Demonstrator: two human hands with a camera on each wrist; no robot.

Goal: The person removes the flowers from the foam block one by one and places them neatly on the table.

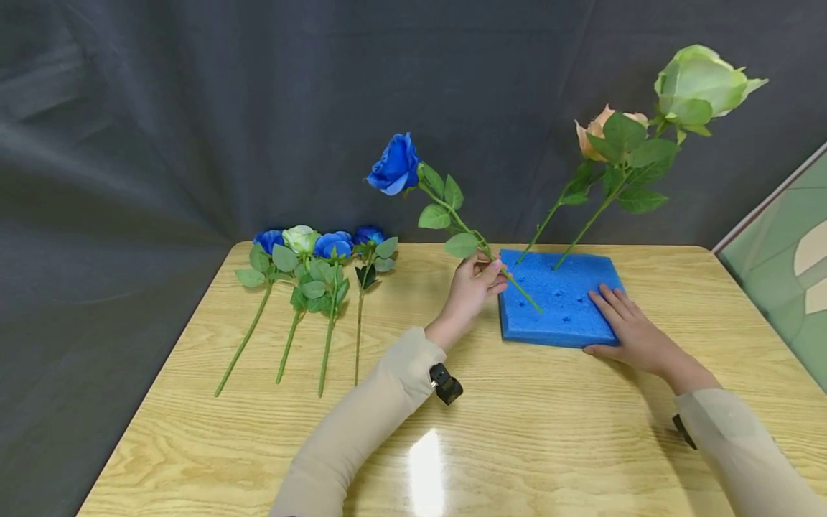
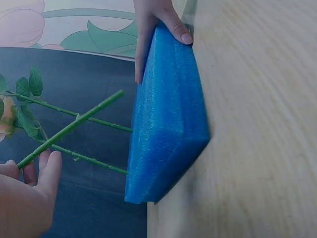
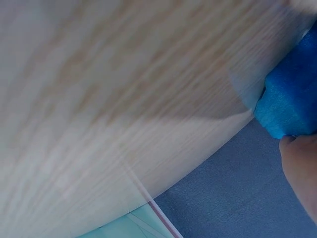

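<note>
My left hand (image 1: pixel 494 269) pinches the green stem of a blue rose (image 1: pixel 395 165), which leans up to the left. In the left wrist view the stem (image 2: pixel 69 126) ends just short of the blue foam block (image 2: pixel 168 124), beside my left hand (image 2: pixel 29 191). The foam block (image 1: pixel 555 301) lies on the table and has several holes. A peach rose (image 1: pixel 601 129) and a pale green rose (image 1: pixel 701 79) stand stuck in its far side. My right hand (image 1: pixel 610 316) lies flat on the block's near right corner, with its thumb against the edge (image 2: pixel 183 34).
Several blue and pale roses (image 1: pixel 310 251) lie side by side at the far left of the wooden table (image 1: pixel 517 431). A dark cloth backdrop hangs behind. A floral panel (image 1: pixel 788 266) leans at the right. The right wrist view shows the foam corner (image 3: pixel 292 94) and the table edge.
</note>
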